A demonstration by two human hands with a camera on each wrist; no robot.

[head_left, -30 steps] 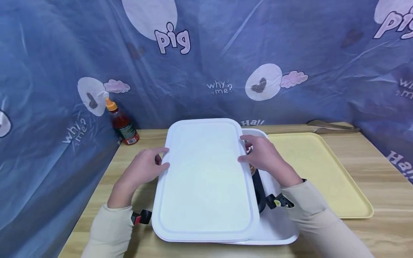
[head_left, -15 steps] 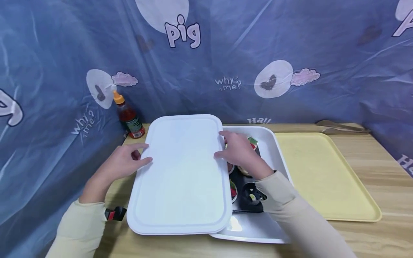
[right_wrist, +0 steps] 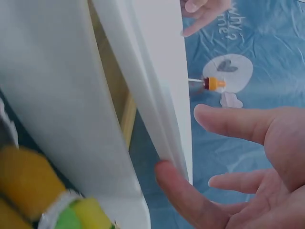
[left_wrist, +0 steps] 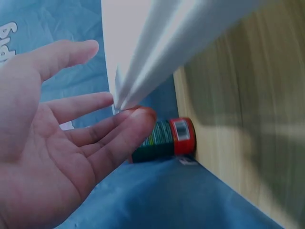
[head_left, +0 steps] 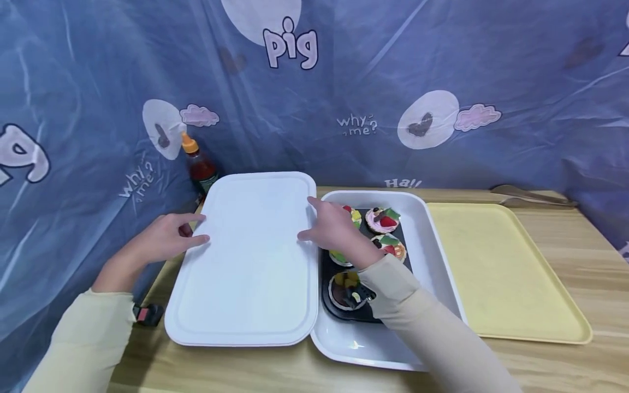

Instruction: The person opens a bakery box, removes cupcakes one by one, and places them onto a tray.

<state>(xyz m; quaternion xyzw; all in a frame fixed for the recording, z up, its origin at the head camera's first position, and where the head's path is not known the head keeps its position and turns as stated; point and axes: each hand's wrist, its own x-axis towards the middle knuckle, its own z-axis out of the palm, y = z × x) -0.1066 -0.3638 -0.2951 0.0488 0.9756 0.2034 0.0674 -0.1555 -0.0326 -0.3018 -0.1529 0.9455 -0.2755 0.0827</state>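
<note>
A white rectangular lid (head_left: pixel 245 262) is held up between both hands, left of a deep white tray (head_left: pixel 437 273). My left hand (head_left: pixel 164 240) grips the lid's left edge, its fingertips under the rim in the left wrist view. At the opposite edge my right hand (head_left: pixel 334 229) grips the lid, with fingers at its underside in the right wrist view. Inside the tray lies a black baking pan (head_left: pixel 326 297) with several fruit-topped tarts, including a pink one (head_left: pixel 379 221) and a chocolate one (head_left: pixel 341 295). The right hand and sleeve hide part of the pan.
Behind the lid's far left corner stands a red sauce bottle (head_left: pixel 199 164) with an orange cap. A flat yellow tray (head_left: pixel 506 267) lies right of the white one. Metal tongs (head_left: pixel 530 195) lie at the back right. Blue patterned cloth (head_left: pixel 344 82) walls the table's back and left.
Both hands have carried the lid leftward off the white tray, uncovering the pan and its tarts. The lid now partly covers the bottle from view. The head view has shifted slightly.
</note>
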